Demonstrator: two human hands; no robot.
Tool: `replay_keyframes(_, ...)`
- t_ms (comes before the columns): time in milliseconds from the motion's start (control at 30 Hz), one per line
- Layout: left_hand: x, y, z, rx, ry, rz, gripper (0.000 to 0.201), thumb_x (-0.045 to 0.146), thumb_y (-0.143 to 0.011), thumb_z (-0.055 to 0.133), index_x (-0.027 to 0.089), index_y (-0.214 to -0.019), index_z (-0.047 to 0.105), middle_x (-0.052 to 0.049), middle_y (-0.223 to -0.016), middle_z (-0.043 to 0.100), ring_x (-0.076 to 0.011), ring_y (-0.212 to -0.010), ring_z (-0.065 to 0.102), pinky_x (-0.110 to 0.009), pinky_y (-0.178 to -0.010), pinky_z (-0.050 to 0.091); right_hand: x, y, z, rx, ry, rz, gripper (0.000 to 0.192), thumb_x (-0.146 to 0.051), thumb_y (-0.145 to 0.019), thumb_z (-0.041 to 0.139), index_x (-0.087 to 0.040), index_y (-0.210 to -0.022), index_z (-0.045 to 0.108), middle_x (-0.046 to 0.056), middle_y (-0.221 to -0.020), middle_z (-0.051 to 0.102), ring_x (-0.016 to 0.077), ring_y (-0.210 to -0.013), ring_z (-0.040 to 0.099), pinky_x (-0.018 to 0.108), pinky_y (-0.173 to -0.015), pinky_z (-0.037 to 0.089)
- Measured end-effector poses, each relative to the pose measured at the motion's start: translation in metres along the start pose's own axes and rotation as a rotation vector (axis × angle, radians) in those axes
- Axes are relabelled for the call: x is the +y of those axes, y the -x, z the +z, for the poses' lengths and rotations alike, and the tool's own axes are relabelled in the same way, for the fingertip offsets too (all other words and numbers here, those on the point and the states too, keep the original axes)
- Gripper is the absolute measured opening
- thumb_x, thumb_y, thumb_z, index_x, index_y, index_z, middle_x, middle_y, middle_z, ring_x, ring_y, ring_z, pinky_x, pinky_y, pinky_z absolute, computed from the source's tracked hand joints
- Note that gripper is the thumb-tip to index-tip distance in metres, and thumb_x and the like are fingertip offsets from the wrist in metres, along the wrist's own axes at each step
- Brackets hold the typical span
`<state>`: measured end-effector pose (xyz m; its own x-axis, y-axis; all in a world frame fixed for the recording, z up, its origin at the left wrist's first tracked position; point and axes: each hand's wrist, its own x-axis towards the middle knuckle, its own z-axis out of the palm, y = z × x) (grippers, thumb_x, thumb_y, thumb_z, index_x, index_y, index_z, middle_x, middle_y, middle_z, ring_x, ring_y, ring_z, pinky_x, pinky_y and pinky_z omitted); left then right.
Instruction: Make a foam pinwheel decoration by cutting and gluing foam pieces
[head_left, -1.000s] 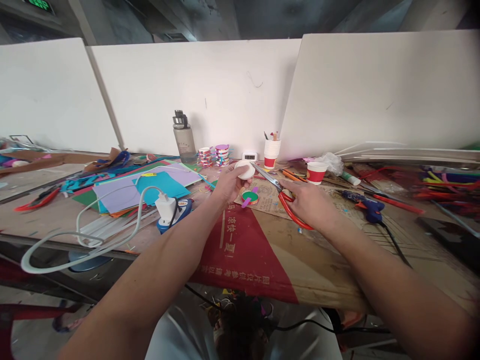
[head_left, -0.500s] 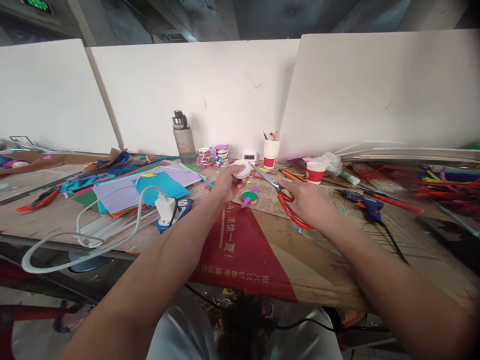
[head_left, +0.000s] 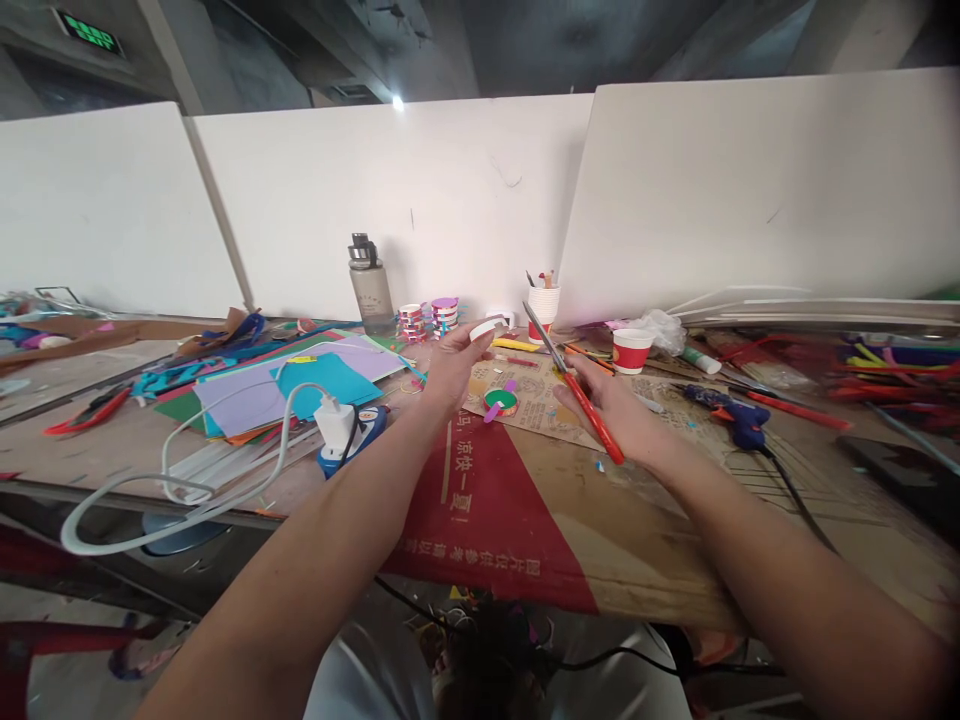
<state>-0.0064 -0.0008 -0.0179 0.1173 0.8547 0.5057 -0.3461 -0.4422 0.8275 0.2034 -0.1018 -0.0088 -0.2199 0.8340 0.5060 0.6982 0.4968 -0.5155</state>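
My left hand (head_left: 452, 368) is closed on a round white piece (head_left: 486, 328), which looks like the cut-off base of a paper cup and is seen nearly edge-on. In my right hand (head_left: 616, 408) is a pair of scissors (head_left: 592, 415) with red handles. The blades point up and away, apart from the white piece, and look closed or nearly so. Between the hands, on the cardboard, lies a shallow round piece (head_left: 500, 402) with a green inside and purple strips at its rim. Several similar decorated pieces stand in two small stacks (head_left: 444, 315) further back.
Left of my hands are coloured paper sheets (head_left: 322, 385) and a white charger (head_left: 335, 422) on a power strip. A bottle (head_left: 371, 297), stacked paper cups (head_left: 545, 303) and a red-and-white cup (head_left: 631, 350) stand behind. A blue glue gun (head_left: 739, 420) lies at the right.
The white piece has tilted from showing its flat face to nearly edge-on. The scissors have moved away from it and turned more upright, their blades now together or nearly so.
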Motion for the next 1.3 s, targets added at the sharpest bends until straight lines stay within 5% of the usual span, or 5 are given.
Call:
replay_keyframes(267, -0.002, 0.003, 0.003, 0.037, -0.031, 0.062, 0.031, 0.044, -0.073, 0.08, 0.023, -0.096, 0.077, -0.003, -0.095, 0.075, -0.0194, -0.086, 0.071, -0.024, -0.061, 0.048, -0.02, 0.008, 0.002, -0.271, -0.445, 0.248, 0.032, -0.054, -0.089, 0.055, -0.025, -0.103, 0.054, -0.004, -0.066, 0.053, 0.014, -0.047, 0.053, 0.027, -0.044, 0.045)
replay_keyframes(533, -0.001, 0.002, 0.004, 0.028, 0.073, 0.03, 0.03, 0.043, -0.07, 0.083, 0.022, -0.091, 0.077, -0.002, -0.094, 0.075, -0.0179, -0.087, 0.069, -0.027, -0.068, 0.053, -0.033, 0.007, -0.002, -0.33, -0.547, 0.279, 0.037, -0.06, -0.089, 0.052, -0.024, -0.082, 0.046, -0.004, -0.06, 0.052, 0.0128, -0.042, 0.052, 0.026, -0.041, 0.044)
replay_keyframes(833, -0.006, 0.001, 0.001, -0.044, 0.154, -0.018, 0.033, 0.04, -0.066, 0.087, 0.021, -0.09, 0.074, -0.003, -0.094, 0.074, -0.0192, -0.09, 0.07, -0.031, -0.078, 0.055, -0.036, 0.009, -0.011, -0.339, -0.561, 0.246, 0.03, -0.054, -0.089, 0.054, -0.025, -0.085, 0.047, -0.004, -0.056, 0.051, 0.0147, -0.043, 0.051, 0.027, -0.041, 0.043)
replay_keyframes(1100, -0.002, 0.002, -0.001, -0.032, 0.114, -0.071, 0.039, 0.045, -0.067, 0.086, 0.021, -0.094, 0.07, -0.004, -0.1, 0.074, -0.0224, -0.089, 0.073, -0.022, -0.057, 0.049, -0.036, 0.008, -0.014, -0.312, -0.587, 0.263, 0.029, -0.05, -0.089, 0.055, -0.024, -0.083, 0.044, -0.005, -0.059, 0.053, 0.013, -0.042, 0.051, 0.026, -0.04, 0.042)
replay_keyframes(1300, -0.003, 0.002, 0.0, -0.056, 0.16, -0.042, 0.035, 0.042, -0.066, 0.086, 0.021, -0.09, 0.071, -0.003, -0.098, 0.074, -0.0179, -0.086, 0.071, -0.025, -0.064, 0.052, -0.036, 0.008, -0.012, -0.382, -0.568, 0.27, 0.032, -0.055, -0.089, 0.053, -0.025, -0.08, 0.047, -0.004, -0.057, 0.052, 0.0133, -0.042, 0.051, 0.027, -0.042, 0.042)
